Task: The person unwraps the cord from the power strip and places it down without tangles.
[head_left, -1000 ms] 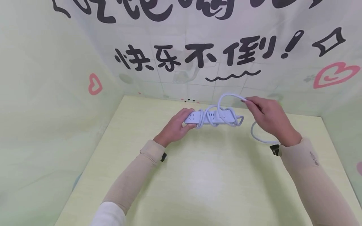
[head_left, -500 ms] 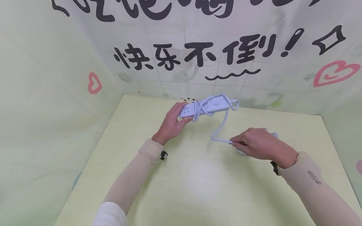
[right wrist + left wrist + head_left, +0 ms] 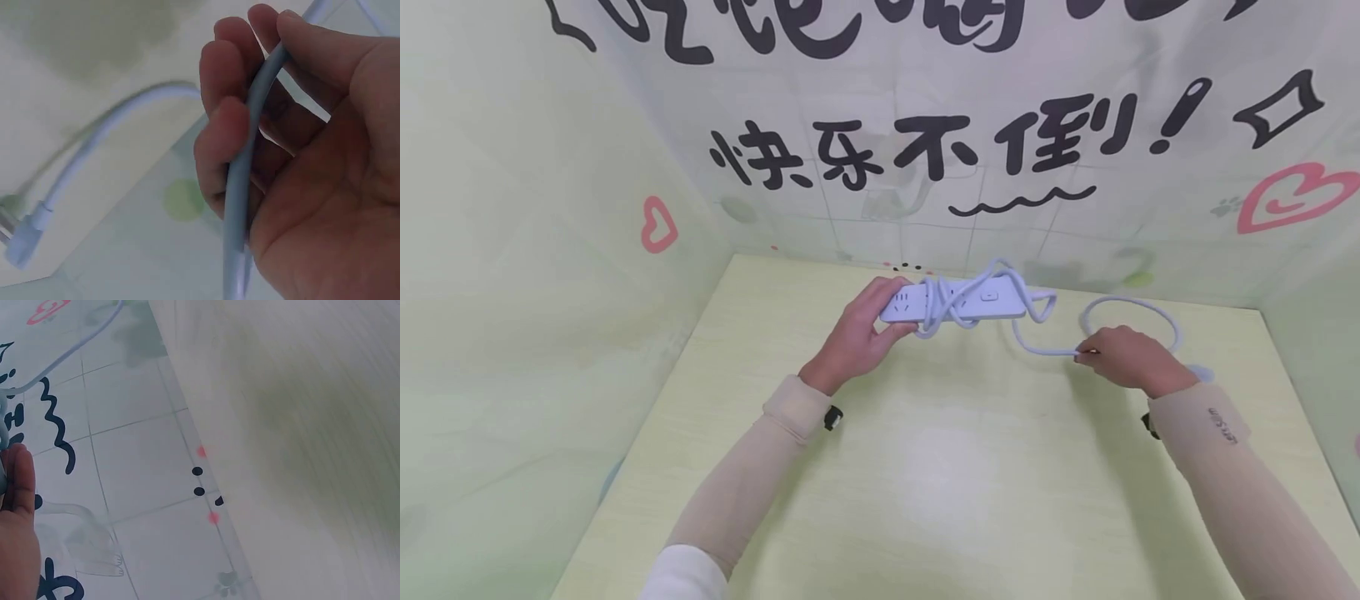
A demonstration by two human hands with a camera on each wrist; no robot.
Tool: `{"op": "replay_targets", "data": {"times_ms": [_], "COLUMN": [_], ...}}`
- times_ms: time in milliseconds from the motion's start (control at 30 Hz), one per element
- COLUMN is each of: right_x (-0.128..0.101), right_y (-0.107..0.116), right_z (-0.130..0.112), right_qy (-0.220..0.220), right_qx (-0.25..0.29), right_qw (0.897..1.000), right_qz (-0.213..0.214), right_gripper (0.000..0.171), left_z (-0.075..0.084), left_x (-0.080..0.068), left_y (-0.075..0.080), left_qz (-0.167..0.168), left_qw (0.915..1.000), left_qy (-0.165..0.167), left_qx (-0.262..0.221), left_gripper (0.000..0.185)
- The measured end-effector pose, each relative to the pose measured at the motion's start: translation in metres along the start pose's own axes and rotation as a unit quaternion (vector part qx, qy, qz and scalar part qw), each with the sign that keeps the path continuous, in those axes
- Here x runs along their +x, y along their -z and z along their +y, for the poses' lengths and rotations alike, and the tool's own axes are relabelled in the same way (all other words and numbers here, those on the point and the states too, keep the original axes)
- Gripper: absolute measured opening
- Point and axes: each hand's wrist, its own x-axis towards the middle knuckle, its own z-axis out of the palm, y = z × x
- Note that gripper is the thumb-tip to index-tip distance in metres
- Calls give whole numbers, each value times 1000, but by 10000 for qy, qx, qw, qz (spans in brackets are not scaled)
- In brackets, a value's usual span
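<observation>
My left hand (image 3: pixel 861 333) grips the left end of a white power strip (image 3: pixel 1003 298), held up above the table with its sockets and switch facing me. Several turns of its white cord (image 3: pixel 958 304) wrap around the strip's middle. From under the strip's right part, the cord runs to my right hand (image 3: pixel 1131 358), which pinches it between thumb and fingertips. In the right wrist view, the cord (image 3: pixel 237 181) crosses inside the curled fingers, and its plug (image 3: pixel 25 240) lies at the far left. The left wrist view catches only an edge of the left hand (image 3: pixel 19 494).
A pale wooden table (image 3: pixel 940 483) spreads under both arms. Behind it hangs a light printed sheet (image 3: pixel 850 225) with black lettering, and similar sheeting (image 3: pixel 527 333) closes off the left side. A loose loop of the cord (image 3: pixel 1138 302) arcs beyond the right hand.
My right hand has come down from beside the strip's upper right, passed below the strip, then moved back right, drawing the cord along. The strip tilted up briefly and is nearly level again.
</observation>
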Motion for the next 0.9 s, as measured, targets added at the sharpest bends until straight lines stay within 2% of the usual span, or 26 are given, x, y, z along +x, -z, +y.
{"op": "replay_targets", "data": {"times_ms": [100, 167, 300, 400, 467, 533, 633, 767, 900], "right_x": [-3, -4, -4, -2, -2, 1, 7, 20, 35], "right_y": [-9, -16, -30, -35, -33, -29, -19, -10, -10], "right_z": [17, 23, 22, 12, 1, -10, -28, -48, -62], "right_qy": [-104, -20, 207, 351, 465, 558, 556, 475, 799], "right_qx": [114, 44, -338, -459, -308, 33, 836, 2063, 2904], "right_qw": [9998, 9994, 9959, 9959, 9968, 9969, 9919, 9707, 9460], "right_qz": [87, 351, 811, 700, 568, 553, 773, 1140, 1201], "right_gripper": [31, 28, 23, 18, 20, 23, 33, 41, 45], "left_z": [-2, -3, -5, -6, -7, -7, -7, -5, -2], "left_x": [-2, -3, -5, -5, -5, -5, -5, -5, -4], "left_y": [0, -1, -2, -3, -4, -4, -4, -4, -4], "left_qz": [-47, -92, -112, -124, -137, -142, -126, -139, -196], "left_qw": [10000, 10000, 9999, 9999, 9999, 9998, 9999, 9999, 9998], "left_qy": [-6, 3, 43, 63, 78, 100, 107, 36, 23], "left_qx": [-7, -15, -23, -17, 3, 31, 28, -46, -89], "left_gripper": [51, 50, 49, 50, 50, 50, 51, 51, 50]}}
